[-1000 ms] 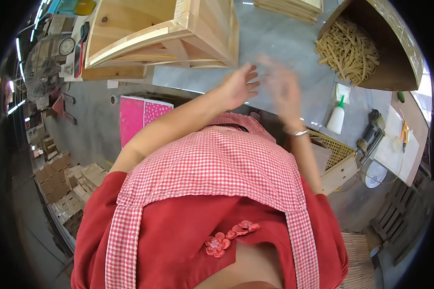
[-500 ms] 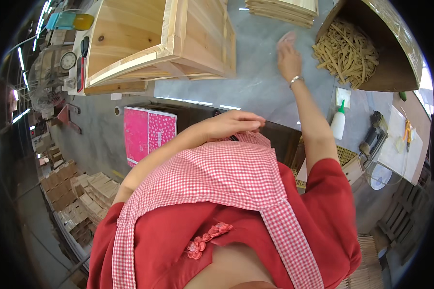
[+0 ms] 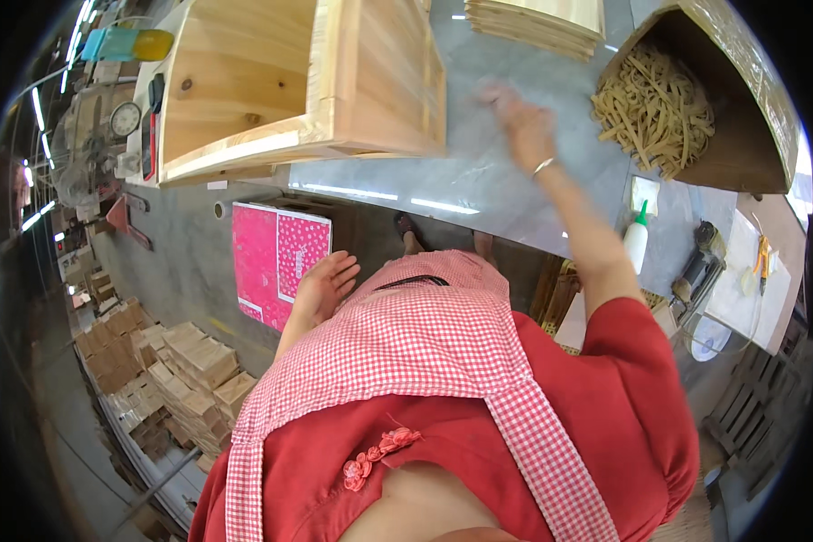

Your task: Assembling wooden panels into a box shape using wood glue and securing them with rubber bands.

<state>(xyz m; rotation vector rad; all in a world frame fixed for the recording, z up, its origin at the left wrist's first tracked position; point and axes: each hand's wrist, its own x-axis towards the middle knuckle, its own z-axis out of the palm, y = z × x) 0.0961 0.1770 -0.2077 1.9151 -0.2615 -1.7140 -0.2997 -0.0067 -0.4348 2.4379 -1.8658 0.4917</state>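
My right hand (image 3: 528, 131) is out over the grey tabletop (image 3: 370, 176), smeared by motion, with a bracelet at its wrist. At its fingertips is a small pinkish, cloth-like piece (image 3: 497, 93), too blurred to name surely. To the left of this hand stands a pale wooden box-like frame (image 3: 379, 86) with an open front and a knotted inner panel. My left hand (image 3: 328, 282) is held beside my checked apron (image 3: 397, 334), fingers stretched out and holding nothing.
Thin wooden boards (image 3: 542, 23) are stacked at the back. On the right, a tilted carton (image 3: 741, 108) spills tan strips (image 3: 655, 108); a white bottle (image 3: 636, 244) with a green nozzle stands near it. A pink carton (image 3: 257, 257) sits below the table, and wooden pieces (image 3: 190, 361) are piled lower left.
My right hand has slid left across the table toward the wooden frame, the pinkish piece moving with it. My left hand has dropped from the front of my apron down to its left side.
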